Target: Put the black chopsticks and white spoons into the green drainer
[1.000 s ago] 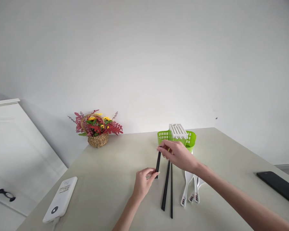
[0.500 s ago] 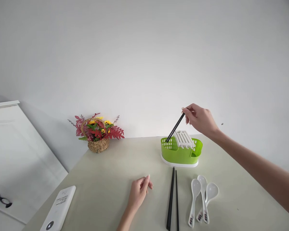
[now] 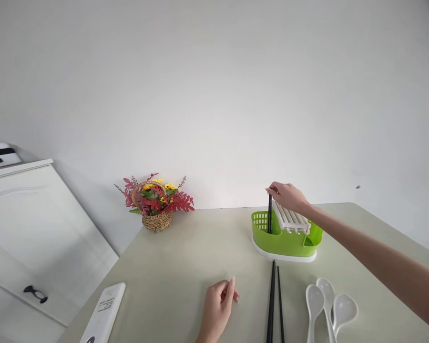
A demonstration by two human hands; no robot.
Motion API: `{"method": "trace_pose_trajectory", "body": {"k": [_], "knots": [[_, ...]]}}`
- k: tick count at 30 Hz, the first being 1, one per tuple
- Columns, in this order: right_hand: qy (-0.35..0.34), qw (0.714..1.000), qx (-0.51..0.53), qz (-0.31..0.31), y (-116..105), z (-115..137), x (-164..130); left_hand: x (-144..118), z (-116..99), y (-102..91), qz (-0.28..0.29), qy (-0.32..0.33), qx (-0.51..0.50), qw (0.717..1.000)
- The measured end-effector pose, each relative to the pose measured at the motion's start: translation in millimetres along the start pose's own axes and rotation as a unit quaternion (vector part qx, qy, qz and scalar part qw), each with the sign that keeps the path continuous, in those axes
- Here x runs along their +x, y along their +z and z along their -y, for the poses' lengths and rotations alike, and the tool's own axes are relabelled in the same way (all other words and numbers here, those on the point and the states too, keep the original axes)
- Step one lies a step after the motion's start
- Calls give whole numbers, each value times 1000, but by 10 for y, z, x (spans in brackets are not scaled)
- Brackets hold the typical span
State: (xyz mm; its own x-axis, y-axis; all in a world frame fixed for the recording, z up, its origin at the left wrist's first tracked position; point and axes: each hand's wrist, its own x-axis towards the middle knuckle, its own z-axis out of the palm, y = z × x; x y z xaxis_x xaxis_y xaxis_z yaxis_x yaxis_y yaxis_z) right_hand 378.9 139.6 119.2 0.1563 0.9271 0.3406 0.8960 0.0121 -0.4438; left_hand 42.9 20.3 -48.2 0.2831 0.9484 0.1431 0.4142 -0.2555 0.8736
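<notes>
My right hand [image 3: 288, 196] pinches the top of black chopsticks [image 3: 270, 214], which stand nearly upright inside the left compartment of a green utensil holder [image 3: 282, 242]. The holder has a white slatted rack [image 3: 292, 220] across its middle and a white base. My left hand [image 3: 219, 305] rests on the table with fingers curled in and nothing seen in them. Just right of it, more black chopsticks [image 3: 271, 300] lie on the table, pointing at the holder. Three white spoons [image 3: 314, 300] lie farther right, their handles cut off by the frame's lower edge.
A wicker basket [image 3: 157, 222] of red and yellow artificial flowers stands at the table's back left. A white oblong device [image 3: 105, 309] lies near the left edge. A white cabinet [image 3: 39, 238] stands left of the table [image 3: 186, 257], and a wall runs behind it.
My right hand has lowered the chopsticks into the holder's left compartment, and they went from slanted to nearly upright. The view has shifted a little left. My left hand keeps its curled pose.
</notes>
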Motion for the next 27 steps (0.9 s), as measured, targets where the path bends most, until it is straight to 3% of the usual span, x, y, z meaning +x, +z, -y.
{"method": "trace_pose_trajectory", "body": {"k": [5, 9, 15, 19, 27], "knots": [[8, 998, -32, -45, -198, -13, -53, -37, -43, 4, -2, 6, 2, 1000], [-37, 996, -46, -63, -476, 103, -288, -88, -32, 5, -4, 15, 20, 1000], [-156, 987, -44, -20, -777, 313, -986, -193, -16, 6, 1, 51, 83, 995], [-264, 961, -77, 32, -891, 381, -1432, -229, -99, 40, 10, 94, 174, 980], [-337, 933, -95, 83, -1000, 579, -1747, -275, -398, 388, 45, 102, 253, 961]]}}
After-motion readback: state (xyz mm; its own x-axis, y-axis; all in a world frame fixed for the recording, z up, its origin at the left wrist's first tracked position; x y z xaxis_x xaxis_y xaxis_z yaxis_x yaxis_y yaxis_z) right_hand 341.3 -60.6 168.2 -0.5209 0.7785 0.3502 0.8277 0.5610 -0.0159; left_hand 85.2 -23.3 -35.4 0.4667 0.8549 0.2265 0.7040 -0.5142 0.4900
